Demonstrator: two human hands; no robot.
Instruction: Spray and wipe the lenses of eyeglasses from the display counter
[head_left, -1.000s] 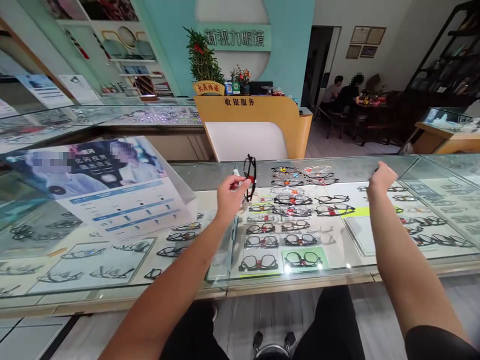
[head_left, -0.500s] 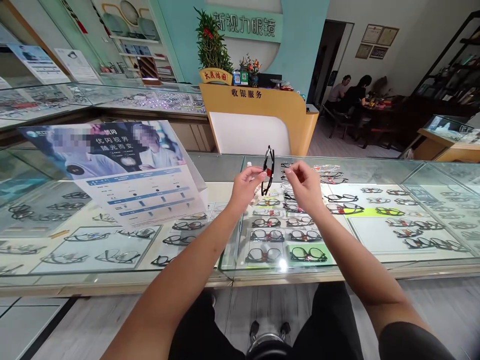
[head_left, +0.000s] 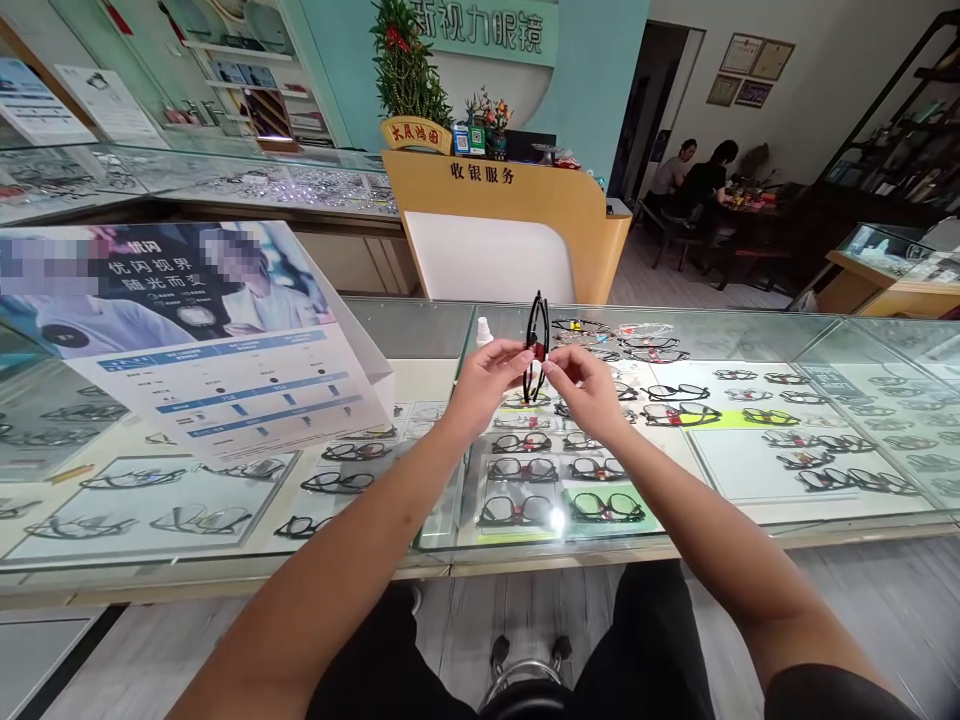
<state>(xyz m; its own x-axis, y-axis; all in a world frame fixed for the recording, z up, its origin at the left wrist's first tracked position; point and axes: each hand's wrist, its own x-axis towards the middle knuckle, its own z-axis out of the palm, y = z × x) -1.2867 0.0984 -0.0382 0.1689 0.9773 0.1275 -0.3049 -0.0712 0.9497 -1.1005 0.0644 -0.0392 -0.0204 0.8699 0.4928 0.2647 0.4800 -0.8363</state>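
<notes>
Hands (head_left: 487,385) (head_left: 589,392) pinch black glasses (head_left: 538,351) upright above a glass case (head_left: 750,537) holding rows of spectacles (head_left: 606,507).

A plant (head_left: 409,70) rises behind a red-lettered sign (head_left: 416,134); 4 framed sheets (head_left: 741,53) hang rightward.

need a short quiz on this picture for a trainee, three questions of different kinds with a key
1. Multiple choice. Where is the person's right hand?
A) On the printed card
B) At the black glasses
C) On the stool

2. True or false. The left hand holds the black glasses raised above the glass counter.

3. Fill in the blank. The small bottle just beyond the left hand is ____ in colour.

Key: 1. B; 2. True; 3. White
</notes>
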